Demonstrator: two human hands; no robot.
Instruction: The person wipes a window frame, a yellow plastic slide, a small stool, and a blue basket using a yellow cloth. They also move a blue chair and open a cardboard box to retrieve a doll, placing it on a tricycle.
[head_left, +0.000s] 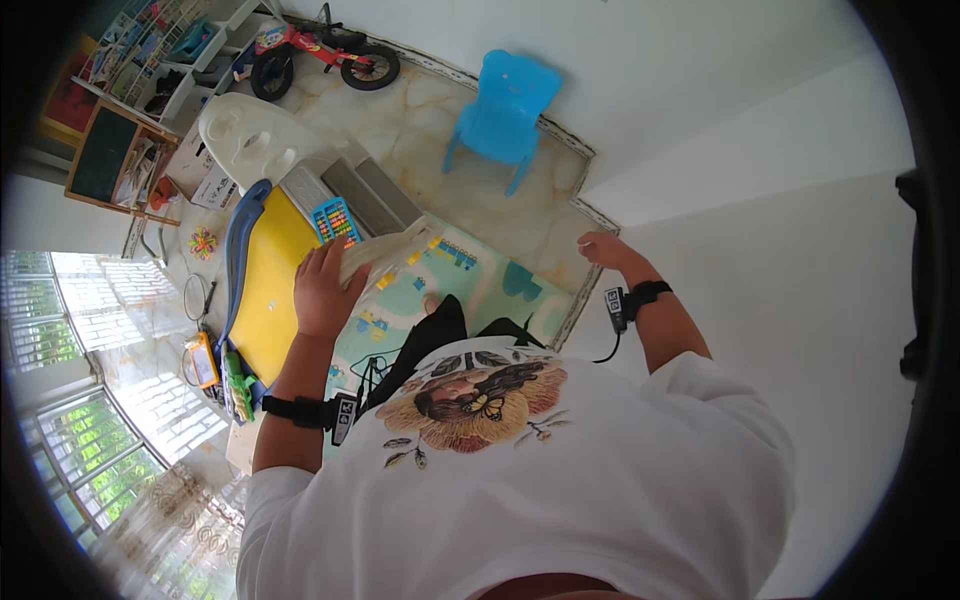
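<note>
My left hand (328, 289) lies over the near edge of a pale, translucent plastic rail (386, 251) beside the yellow slide (274, 270); whether its fingers grip the rail is hard to tell. Just beyond the fingertips, a blue-framed abacus with coloured beads (337, 223) rests by the slide's grey steps (371, 196). My right hand (604, 250) is raised near the wall corner, its fingers curled, and I cannot tell whether anything small is between them. Both forearms wear black straps with small devices.
A blue child's chair (504, 112) stands by the wall, with a red balance bike (322, 52) to its left. A patterned green play mat (480, 281) covers the floor near my feet. On the left are a chalkboard easel (105, 161), a racket (195, 298) and a green toy gun (238, 384).
</note>
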